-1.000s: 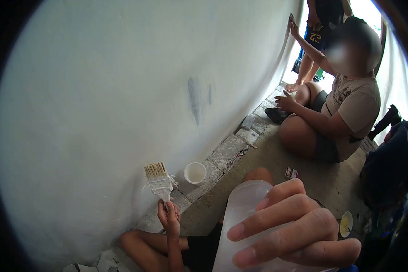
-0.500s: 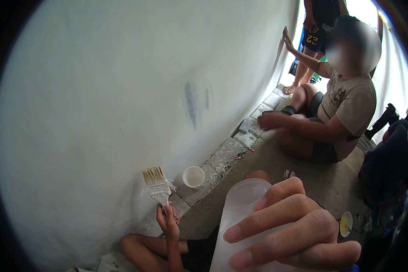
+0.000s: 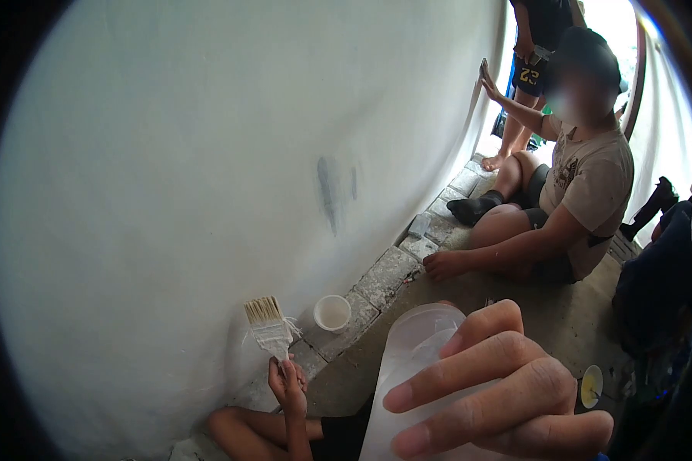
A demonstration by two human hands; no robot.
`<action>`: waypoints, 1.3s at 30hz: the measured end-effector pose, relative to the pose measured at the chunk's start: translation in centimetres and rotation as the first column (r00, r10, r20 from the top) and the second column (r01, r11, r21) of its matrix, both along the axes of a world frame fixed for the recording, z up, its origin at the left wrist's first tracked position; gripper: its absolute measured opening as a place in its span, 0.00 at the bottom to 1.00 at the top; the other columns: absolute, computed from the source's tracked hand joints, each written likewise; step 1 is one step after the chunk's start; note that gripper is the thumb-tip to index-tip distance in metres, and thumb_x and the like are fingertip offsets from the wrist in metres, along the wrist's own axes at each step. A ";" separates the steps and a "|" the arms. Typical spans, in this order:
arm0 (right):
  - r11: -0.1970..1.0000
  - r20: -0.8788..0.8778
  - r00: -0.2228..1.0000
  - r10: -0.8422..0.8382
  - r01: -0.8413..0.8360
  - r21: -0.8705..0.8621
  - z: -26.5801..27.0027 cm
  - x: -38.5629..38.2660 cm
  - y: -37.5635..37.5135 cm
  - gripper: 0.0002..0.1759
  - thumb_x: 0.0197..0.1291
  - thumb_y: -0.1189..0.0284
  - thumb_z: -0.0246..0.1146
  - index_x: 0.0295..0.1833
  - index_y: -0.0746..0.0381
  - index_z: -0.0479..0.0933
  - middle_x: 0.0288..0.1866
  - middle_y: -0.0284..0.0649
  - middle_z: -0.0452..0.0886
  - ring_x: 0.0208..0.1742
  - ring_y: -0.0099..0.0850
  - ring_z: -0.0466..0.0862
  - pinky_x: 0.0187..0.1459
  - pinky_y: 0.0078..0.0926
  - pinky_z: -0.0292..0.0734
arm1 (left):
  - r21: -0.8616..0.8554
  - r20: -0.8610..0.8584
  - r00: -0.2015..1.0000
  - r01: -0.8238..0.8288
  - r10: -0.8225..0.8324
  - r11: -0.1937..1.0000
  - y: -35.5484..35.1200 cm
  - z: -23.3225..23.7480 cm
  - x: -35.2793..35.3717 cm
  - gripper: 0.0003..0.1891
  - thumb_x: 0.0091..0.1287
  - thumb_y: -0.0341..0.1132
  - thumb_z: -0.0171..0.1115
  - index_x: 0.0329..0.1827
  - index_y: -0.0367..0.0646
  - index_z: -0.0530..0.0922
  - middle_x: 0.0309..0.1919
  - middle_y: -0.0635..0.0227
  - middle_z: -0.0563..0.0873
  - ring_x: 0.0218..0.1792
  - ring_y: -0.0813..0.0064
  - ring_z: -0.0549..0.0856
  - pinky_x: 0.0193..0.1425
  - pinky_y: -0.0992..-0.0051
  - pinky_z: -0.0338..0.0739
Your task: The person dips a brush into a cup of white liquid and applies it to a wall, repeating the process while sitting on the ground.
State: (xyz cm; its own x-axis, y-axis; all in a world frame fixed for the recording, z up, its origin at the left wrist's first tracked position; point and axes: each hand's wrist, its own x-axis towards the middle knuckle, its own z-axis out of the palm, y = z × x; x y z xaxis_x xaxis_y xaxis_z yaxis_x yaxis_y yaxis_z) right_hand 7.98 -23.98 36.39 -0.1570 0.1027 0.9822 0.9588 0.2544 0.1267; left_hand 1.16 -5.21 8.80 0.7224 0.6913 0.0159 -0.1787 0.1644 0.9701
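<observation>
Seemingly mid-painting: gripping paint-caked flat bristle brush (image 3: pixel 268 326) upright in clenched left hand (image 3: pixel 287 384), just beside white plastered wall (image 3: pixel 169 192); grasping translucent plastic cup (image 3: pixel 415 346) in right hand (image 3: pixel 507 392), farther from wall. Next, likely: tilting brush onto wall.

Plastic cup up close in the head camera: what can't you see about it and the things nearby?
Head view, plastic cup: bottom cut off by the lower edge, side covered by the right hand, contents unclear.
Head view, paintbrush: handle hidden in the left hand.
Head view, white tub by the wall: too small to tell what's inside.
Head view, yellow dish: tiny, contents unreadable.
</observation>
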 end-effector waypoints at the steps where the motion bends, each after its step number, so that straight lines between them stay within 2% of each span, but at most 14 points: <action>1: 0.999 -0.044 0.999 -0.002 0.003 0.032 0.2 -0.5 0.3 0.28 0.51 0.62 0.73 0.49 0.57 0.64 0.35 0.44 0.83 0.31 0.32 0.83 0.34 0.29 0.73 | -0.009 0.001 1.000 0.020 -0.020 1.000 0.0 0.1 -0.1 0.12 0.76 0.41 0.50 0.47 0.39 0.70 0.21 0.76 0.68 0.18 0.89 0.66 0.16 0.85 0.59; 6: 0.990 -0.032 0.999 0.005 0.000 0.143 0.6 -0.5 0.7 0.28 0.52 0.62 0.72 0.50 0.57 0.64 0.35 0.43 0.83 0.31 0.32 0.83 0.34 0.29 0.73 | -0.043 0.030 0.997 0.071 -0.070 0.997 0.0 1.6 -0.2 0.12 0.76 0.41 0.50 0.47 0.39 0.70 0.21 0.76 0.69 0.18 0.89 0.66 0.16 0.85 0.59; 8: 0.998 -0.017 0.998 -0.055 0.055 -0.009 0.6 -0.2 -0.4 0.27 0.52 0.63 0.72 0.50 0.57 0.64 0.35 0.43 0.83 0.31 0.32 0.83 0.34 0.29 0.73 | -0.050 0.042 0.996 0.085 -0.083 0.995 0.0 1.5 -0.3 0.12 0.76 0.40 0.49 0.47 0.39 0.70 0.21 0.76 0.69 0.18 0.89 0.66 0.16 0.85 0.59; 19: 0.996 -0.046 0.999 -0.019 0.023 0.091 0.6 -0.8 0.7 0.27 0.51 0.65 0.73 0.50 0.57 0.63 0.35 0.43 0.83 0.31 0.32 0.83 0.35 0.29 0.75 | -0.015 0.107 0.993 0.056 -0.054 0.998 0.6 -3.1 -0.2 0.12 0.76 0.40 0.49 0.47 0.38 0.70 0.21 0.76 0.68 0.18 0.89 0.66 0.16 0.85 0.59; 21: 0.997 -0.081 0.996 -0.042 0.046 0.056 0.5 -0.8 0.4 0.28 0.51 0.65 0.73 0.49 0.57 0.63 0.35 0.43 0.83 0.31 0.31 0.83 0.35 0.29 0.74 | -0.033 0.101 0.993 0.059 -0.056 0.998 0.0 0.3 0.1 0.12 0.76 0.40 0.50 0.47 0.38 0.70 0.21 0.76 0.68 0.18 0.89 0.66 0.16 0.85 0.59; 22: 0.999 -0.060 0.998 -0.032 0.035 0.036 0.3 -0.5 0.2 0.28 0.50 0.65 0.74 0.50 0.57 0.63 0.35 0.43 0.83 0.31 0.31 0.83 0.35 0.29 0.74 | -0.154 -0.274 0.961 -0.069 0.025 0.986 -1.3 6.9 0.8 0.12 0.76 0.40 0.50 0.47 0.39 0.70 0.21 0.76 0.68 0.18 0.89 0.66 0.16 0.84 0.59; 23: 1.000 -0.040 0.999 -0.024 0.025 0.015 0.1 -0.3 0.0 0.29 0.49 0.65 0.75 0.50 0.57 0.63 0.35 0.43 0.83 0.31 0.31 0.83 0.35 0.29 0.74 | -0.215 -0.616 0.786 -0.230 0.051 0.949 -2.1 10.5 1.1 0.12 0.76 0.40 0.50 0.47 0.39 0.70 0.21 0.76 0.68 0.18 0.89 0.66 0.16 0.84 0.60; 24: 1.000 -0.042 0.999 -0.022 0.023 0.018 0.1 -0.2 0.0 0.29 0.49 0.65 0.75 0.50 0.57 0.63 0.35 0.43 0.83 0.31 0.31 0.83 0.35 0.29 0.74 | -0.212 -0.617 0.785 -0.232 0.054 0.949 -1.3 6.9 0.7 0.12 0.76 0.40 0.50 0.47 0.39 0.70 0.21 0.76 0.68 0.18 0.89 0.66 0.16 0.84 0.60; 25: 1.000 -0.030 0.999 -0.021 0.021 0.022 0.2 -0.1 0.0 0.30 0.48 0.65 0.75 0.50 0.57 0.63 0.35 0.43 0.83 0.31 0.31 0.83 0.35 0.29 0.74 | -0.141 -0.278 0.960 -0.076 0.035 0.987 0.0 0.3 0.1 0.12 0.76 0.40 0.50 0.47 0.39 0.70 0.21 0.76 0.68 0.18 0.89 0.66 0.16 0.84 0.60; 26: 0.999 -0.017 1.000 -0.021 0.022 0.024 0.2 -0.1 0.0 0.31 0.47 0.65 0.76 0.50 0.57 0.63 0.35 0.42 0.83 0.31 0.31 0.83 0.35 0.29 0.74 | -0.015 0.097 0.994 0.047 -0.045 0.999 0.7 -3.3 -0.2 0.12 0.76 0.40 0.50 0.47 0.39 0.70 0.21 0.75 0.68 0.18 0.89 0.66 0.16 0.84 0.60; 30: 0.989 -0.062 0.997 0.038 -0.029 0.143 -0.3 0.3 1.3 0.32 0.45 0.65 0.77 0.50 0.57 0.63 0.34 0.42 0.83 0.31 0.31 0.83 0.35 0.29 0.72 | -0.065 0.110 0.992 0.077 -0.069 0.995 0.7 -3.2 -0.2 0.12 0.76 0.40 0.49 0.47 0.39 0.70 0.21 0.75 0.69 0.18 0.88 0.66 0.16 0.84 0.60; 33: 0.989 0.093 0.996 -0.004 -0.010 0.147 0.8 0.0 1.0 0.32 0.46 0.66 0.77 0.50 0.56 0.64 0.34 0.42 0.83 0.31 0.31 0.82 0.35 0.29 0.72 | -0.047 0.112 0.993 0.050 -0.045 0.998 0.8 -3.8 -0.1 0.11 0.76 0.39 0.49 0.47 0.39 0.69 0.21 0.75 0.69 0.18 0.88 0.66 0.16 0.84 0.60; 35: 0.999 -0.019 0.999 -0.037 0.036 -0.002 0.7 -0.4 0.2 0.31 0.46 0.65 0.76 0.51 0.56 0.64 0.34 0.42 0.83 0.31 0.31 0.82 0.35 0.30 0.71 | 0.009 0.102 0.995 0.021 -0.022 1.000 0.9 -4.4 0.1 0.11 0.76 0.40 0.49 0.47 0.39 0.69 0.21 0.75 0.69 0.18 0.88 0.66 0.16 0.84 0.60; 39: 0.989 -0.132 0.991 0.006 0.013 0.147 0.7 -1.3 1.6 0.31 0.47 0.66 0.76 0.51 0.56 0.64 0.34 0.42 0.84 0.30 0.31 0.82 0.34 0.30 0.71 | -0.017 0.106 0.993 0.055 -0.053 0.998 0.9 -4.1 -0.1 0.12 0.76 0.40 0.49 0.47 0.39 0.69 0.21 0.75 0.69 0.18 0.88 0.66 0.16 0.84 0.60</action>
State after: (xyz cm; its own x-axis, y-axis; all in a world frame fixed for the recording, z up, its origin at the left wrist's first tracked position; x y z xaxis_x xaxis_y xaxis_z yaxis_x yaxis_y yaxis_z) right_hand 6.65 -22.40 37.09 -0.0246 -0.0446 0.9987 0.9704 0.2391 0.0346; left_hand 1.05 -4.26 4.68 0.7535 0.6525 0.0803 -0.2701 0.1960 0.9427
